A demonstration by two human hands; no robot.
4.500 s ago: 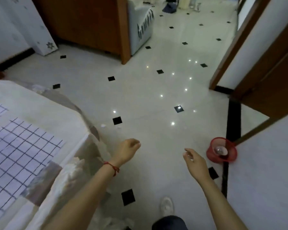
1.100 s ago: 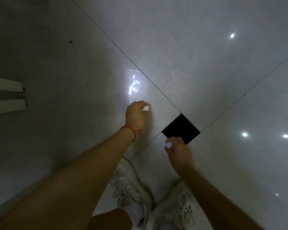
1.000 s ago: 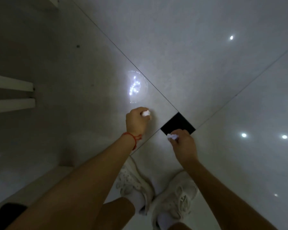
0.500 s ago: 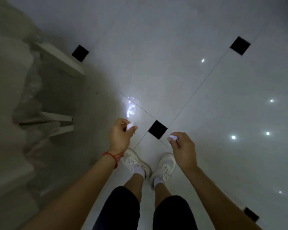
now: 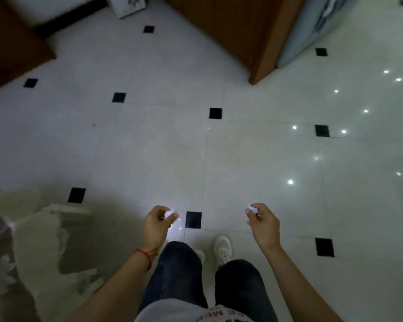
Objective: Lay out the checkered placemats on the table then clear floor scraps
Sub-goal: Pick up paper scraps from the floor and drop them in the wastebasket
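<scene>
You have straightened up since half a second ago, floor (image 5: pixel 254 159) now far below. Your left hand (image 5: pixel 156 225) pinches one white scrap (image 5: pixel 172 213), your right hand (image 5: pixel 263 225) pinches another (image 5: pixel 250 208) (both at fingertips, pointing forward). No bin visible; open tile ahead, draped table (image 5: pixel 33 240) left

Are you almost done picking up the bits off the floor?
Nearly, it seems. The left hand pinches one white scrap and the right hand pinches another scrap, both lifted off the tiled floor. No other bits show on the tiles. Left: throwing these two away. The placemats are out of view.
</scene>
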